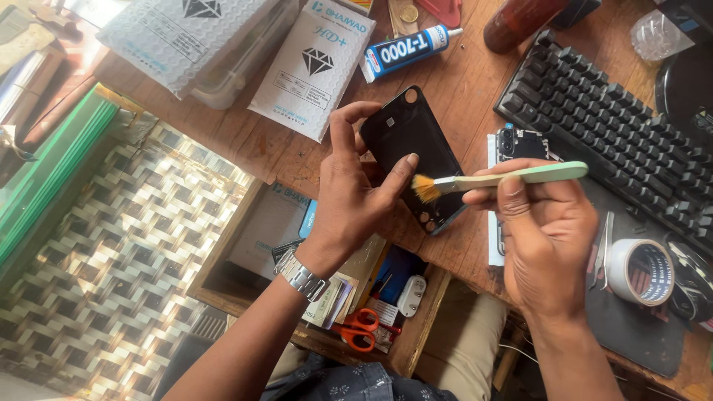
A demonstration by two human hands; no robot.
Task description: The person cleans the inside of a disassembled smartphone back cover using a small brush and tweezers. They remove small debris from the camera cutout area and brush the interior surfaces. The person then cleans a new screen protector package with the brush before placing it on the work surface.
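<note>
My left hand [355,194] pinches the black phone panel [412,148] by its edges, tilted up off the worktop [475,82] so its face stays clear, while my right hand [546,223] grips the brush [490,180], bristles touching the panel's lower part.

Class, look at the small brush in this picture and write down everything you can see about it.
The brush has a flat, pale green handle, probably plastic, and a short tuft of orange-yellow bristles. It lies nearly level, bristles pointing left. The right hand pinches the handle between thumb and fingers, about midway along. The bristle tips rest against the dark phone back cover, near the left hand's fingertip, which holds that cover tilted above the wooden desk. The handle's far end reaches toward the black keyboard.
</note>
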